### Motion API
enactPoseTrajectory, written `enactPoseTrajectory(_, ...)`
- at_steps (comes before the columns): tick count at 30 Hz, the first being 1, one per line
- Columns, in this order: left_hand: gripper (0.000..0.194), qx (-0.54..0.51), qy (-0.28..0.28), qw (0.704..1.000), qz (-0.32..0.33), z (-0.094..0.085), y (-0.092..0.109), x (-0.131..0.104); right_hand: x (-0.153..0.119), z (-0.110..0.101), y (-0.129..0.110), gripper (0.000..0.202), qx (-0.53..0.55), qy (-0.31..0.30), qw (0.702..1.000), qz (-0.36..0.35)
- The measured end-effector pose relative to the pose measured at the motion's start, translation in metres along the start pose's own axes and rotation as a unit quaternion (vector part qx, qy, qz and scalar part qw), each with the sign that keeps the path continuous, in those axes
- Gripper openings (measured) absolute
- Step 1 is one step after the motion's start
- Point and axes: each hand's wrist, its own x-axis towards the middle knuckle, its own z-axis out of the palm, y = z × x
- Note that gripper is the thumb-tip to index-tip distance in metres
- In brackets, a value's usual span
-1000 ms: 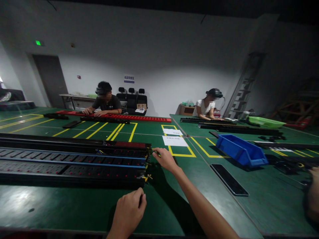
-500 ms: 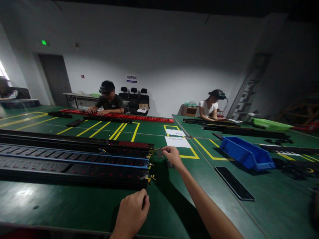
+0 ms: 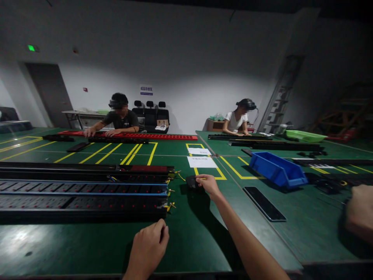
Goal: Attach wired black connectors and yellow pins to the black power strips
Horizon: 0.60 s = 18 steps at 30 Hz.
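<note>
My right hand [image 3: 207,186] pinches a small dark plate, like an end cap [image 3: 191,182], between thumb and fingers above the green table. A yellow wire [image 3: 181,177] runs from the end of the rear power strip to beside this plate; whether it is fastened there I cannot tell. To the left lie long black power strips [image 3: 110,201] side by side, with rows of sockets and blue edges. Yellow wire ends [image 3: 171,206] stick out of their right ends. My left hand [image 3: 149,243] rests as a loose fist near the table's front edge, apart from the strips, nothing visible in it.
Right of my arm lie a phone [image 3: 264,203] and a blue bin [image 3: 276,170]. White paper sheets [image 3: 202,162] lie ahead. Another person's blurred hand [image 3: 359,214] is at the far right. Two people work across the table near a red rail [image 3: 163,137] and black strips [image 3: 274,145].
The dark plate in my right hand has turned and shows more of its face. My view has shifted slightly to the right. Another person's hand has come in at the right edge.
</note>
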Motion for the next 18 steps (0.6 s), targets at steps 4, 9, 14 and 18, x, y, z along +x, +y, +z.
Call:
enactPoseTrajectory(4, 0.026, 0.014, -0.002, 1.000, 0.000, 0.002, -0.002, 0.001, -0.003, 0.004, 0.000, 0.024, -0.112, 0.001, 0.993, -0.025)
enactPoseTrajectory(9, 0.027, 0.022, -0.008, 1.000, -0.006, 0.004, -0.003, 0.002, -0.012, 0.002, -0.002, 0.023, -0.327, 0.008, 0.939, -0.103)
enactPoseTrajectory(14, 0.027, 0.015, -0.006, 1.000, -0.002, 0.003, -0.003, 0.003, -0.007, -0.013, -0.006, 0.022, -0.399, 0.021, 0.903, -0.158)
enactPoseTrajectory(18, 0.027, 0.012, -0.007, 1.000, -0.001, 0.002, -0.003, 0.003, 0.005, -0.033, -0.003, 0.039, -0.364, -0.033, 0.910, -0.195)
